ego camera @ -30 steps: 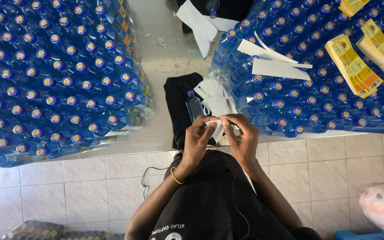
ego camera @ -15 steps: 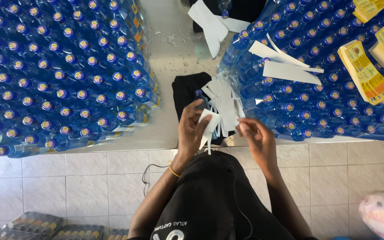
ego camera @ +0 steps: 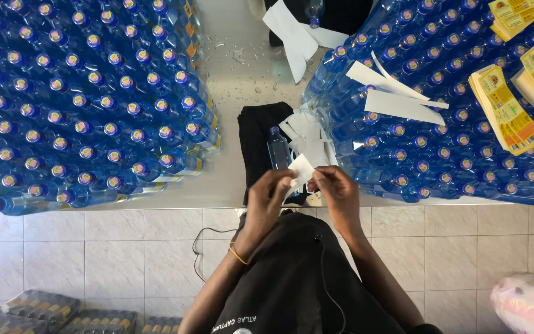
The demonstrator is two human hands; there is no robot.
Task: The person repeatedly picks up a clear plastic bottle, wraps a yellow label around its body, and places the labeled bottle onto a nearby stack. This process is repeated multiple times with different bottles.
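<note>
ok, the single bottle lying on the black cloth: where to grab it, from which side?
Take the lone bottle around its clear body, coming straight down from above. It lies flat on the black cloth, cap pointing away, so the long sides are exposed. White strips crowd its right side, so keep the grip on the middle. Both hands, left and right, currently pinch a white paper piece.

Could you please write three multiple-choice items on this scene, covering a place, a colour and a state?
1. Where does the single bottle lie?
A. on the black cloth
B. on the floor
C. on the yellow labels

2. What colour is the slip between the hands?
A. yellow
B. white
C. blue

3. How do the left hand and right hand stand?
A. both pinch the slip
B. both are empty
C. only the left touches it

Answers: 1 A, the bottle rests on dark fabric; 2 B, the paper is plain white; 3 A, each grip meets its edge.
</note>
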